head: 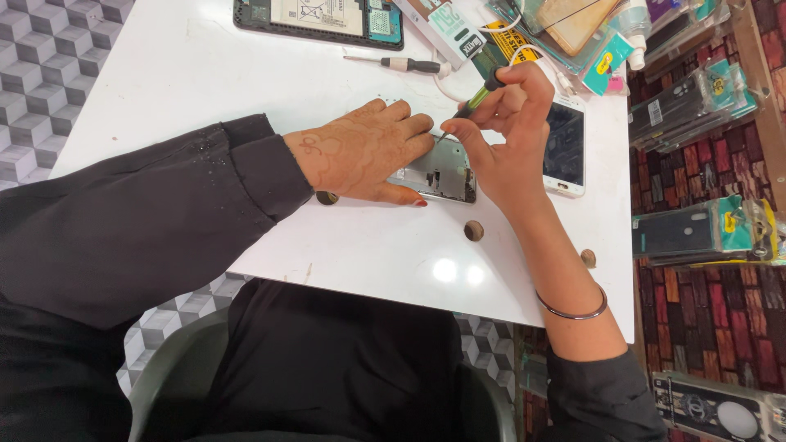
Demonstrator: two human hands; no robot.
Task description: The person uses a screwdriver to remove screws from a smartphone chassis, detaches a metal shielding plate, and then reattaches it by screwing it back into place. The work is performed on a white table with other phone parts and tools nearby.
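Green and black, the slim precision screwdriver (479, 96) sits pinched between the thumb and curled fingers of the right hand (508, 135), its tip angled down onto the opened phone chassis (438, 173). That hand is closed snugly round the handle, wrist resting near the table edge, a thin metal bangle (573, 311) on the forearm. The left hand (360, 151) lies flat and spread, palm down, fingers pressed across the left part of the chassis to pin it to the table; it grips nothing, just bears down. Faint henna patterning shows on its back, and a black sleeve (164, 205) covers the arm.

The chassis lies near the middle of the white table (205, 74), its inner metal frame face up. Just to the right of the right hand rests a white smartphone (566, 147), dark screen up. Further back, a second screwdriver (405, 64) with a black grip lies on its side, and beyond it a large opened device (319, 20) with its battery exposed. Packets and cables (565, 33) crowd the far right corner. Three small brown round caps (473, 231) dot the tabletop near the front edge. Packaged phone cases (696, 229) hang at the right.
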